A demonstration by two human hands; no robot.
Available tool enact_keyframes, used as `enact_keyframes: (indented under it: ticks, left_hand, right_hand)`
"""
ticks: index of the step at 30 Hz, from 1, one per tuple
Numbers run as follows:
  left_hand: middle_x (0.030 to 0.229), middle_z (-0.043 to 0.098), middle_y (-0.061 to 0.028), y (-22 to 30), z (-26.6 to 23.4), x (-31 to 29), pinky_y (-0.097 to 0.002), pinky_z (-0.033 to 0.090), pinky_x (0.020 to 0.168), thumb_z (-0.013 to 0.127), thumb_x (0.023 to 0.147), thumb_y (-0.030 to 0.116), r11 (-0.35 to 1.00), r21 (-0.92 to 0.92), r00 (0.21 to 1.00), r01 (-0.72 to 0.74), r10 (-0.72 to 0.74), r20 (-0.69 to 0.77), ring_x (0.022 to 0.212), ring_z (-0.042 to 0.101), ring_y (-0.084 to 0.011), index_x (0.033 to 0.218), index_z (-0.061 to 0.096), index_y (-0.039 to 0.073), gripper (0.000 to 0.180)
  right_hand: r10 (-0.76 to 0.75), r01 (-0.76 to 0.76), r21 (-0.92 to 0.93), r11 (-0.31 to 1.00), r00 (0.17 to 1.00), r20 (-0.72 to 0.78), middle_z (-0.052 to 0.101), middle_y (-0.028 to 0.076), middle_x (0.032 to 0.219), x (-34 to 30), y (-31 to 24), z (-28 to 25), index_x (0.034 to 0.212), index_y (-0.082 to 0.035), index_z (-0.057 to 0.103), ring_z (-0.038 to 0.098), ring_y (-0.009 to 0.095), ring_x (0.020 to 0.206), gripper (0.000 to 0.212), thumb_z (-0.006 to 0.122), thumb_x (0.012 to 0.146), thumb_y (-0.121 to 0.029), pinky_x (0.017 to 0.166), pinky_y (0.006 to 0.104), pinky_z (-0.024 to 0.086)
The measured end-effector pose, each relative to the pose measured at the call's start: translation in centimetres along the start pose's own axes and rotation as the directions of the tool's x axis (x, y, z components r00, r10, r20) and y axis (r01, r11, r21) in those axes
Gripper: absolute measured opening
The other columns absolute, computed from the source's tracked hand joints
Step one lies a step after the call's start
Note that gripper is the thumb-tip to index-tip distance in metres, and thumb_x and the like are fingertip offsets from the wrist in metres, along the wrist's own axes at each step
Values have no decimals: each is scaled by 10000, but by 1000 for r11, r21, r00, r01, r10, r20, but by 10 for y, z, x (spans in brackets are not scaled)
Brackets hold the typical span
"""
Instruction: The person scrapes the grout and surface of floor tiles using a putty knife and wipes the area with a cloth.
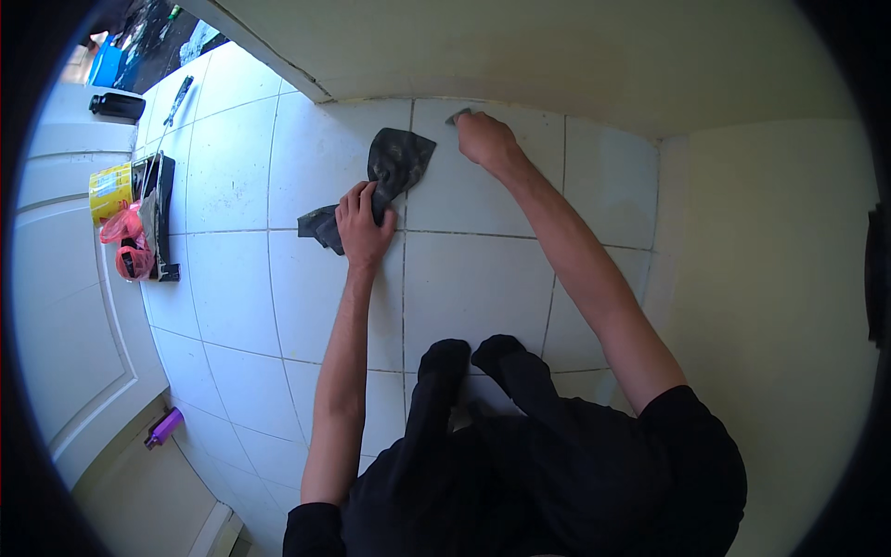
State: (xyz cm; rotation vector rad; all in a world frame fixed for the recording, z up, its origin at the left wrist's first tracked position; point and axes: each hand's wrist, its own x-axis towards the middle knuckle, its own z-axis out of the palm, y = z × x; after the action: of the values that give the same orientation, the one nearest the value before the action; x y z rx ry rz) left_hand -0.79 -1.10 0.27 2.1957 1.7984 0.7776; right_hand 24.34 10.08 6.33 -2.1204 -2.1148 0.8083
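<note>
A crumpled dark grey cloth (397, 158) lies on the white tiled floor (473, 288). My left hand (362, 223) is closed around its bunched middle, so one end fans out beyond my fingers and the other sticks out to their left. Further right, close to the foot of the wall, my right hand (487, 141) is curled around a small flat grey piece (457, 117). Only its tip shows past my fingers at the floor; the rest is hidden, and its kind cannot be made out.
A beige wall (520, 56) runs along the far side, another wall (770, 278) on the right. At left, near a white door (65, 278), sit a black tray (167, 204), a yellow container (111, 193) and a pink plastic bag (135, 255). A black bottle (121, 106) and purple bottle (165, 427) lie nearby.
</note>
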Motion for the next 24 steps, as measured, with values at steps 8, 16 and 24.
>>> enact_keyframes:
  ticks: [8, 16, 24]
  left_hand:
    - [1266, 582, -94, 0, -1, 0, -433, 410, 996, 672, 765, 165, 1000, 6, 1000, 3, -3, -22, 1176, 536, -297, 1240, 599, 73, 489]
    - [1260, 585, -98, -1, 1, -1, -436, 412, 996, 671, 761, 164, 1000, 1, 1000, 1, -1, -24, 1173, 540, -299, 1239, 600, 72, 491]
    - [1268, 580, -97, 0, 1, -1, -436, 407, 1003, 673, 762, 165, 1000, -6, 1000, -6, 6, -23, 1182, 534, -299, 1243, 596, 69, 496]
  right_hand:
    - [-10, 34, -103, 994, 974, 225, 702, 211, 1100, 2, 1, 2, 1112, -9, 686, 685, 355, 1046, 292, 494, 895, -48, 872, 470, 560]
    - [42, -40, -21, 999, 991, 130, 702, 225, 1106, 3, 10, 4, 1072, 0, 697, 683, 359, 1062, 270, 521, 874, -50, 883, 474, 556]
    - [15, -15, -8, 1000, 999, 35, 704, 214, 1110, 9, 18, 2, 1097, 2, 691, 689, 359, 1045, 285, 521, 876, -56, 884, 469, 556]
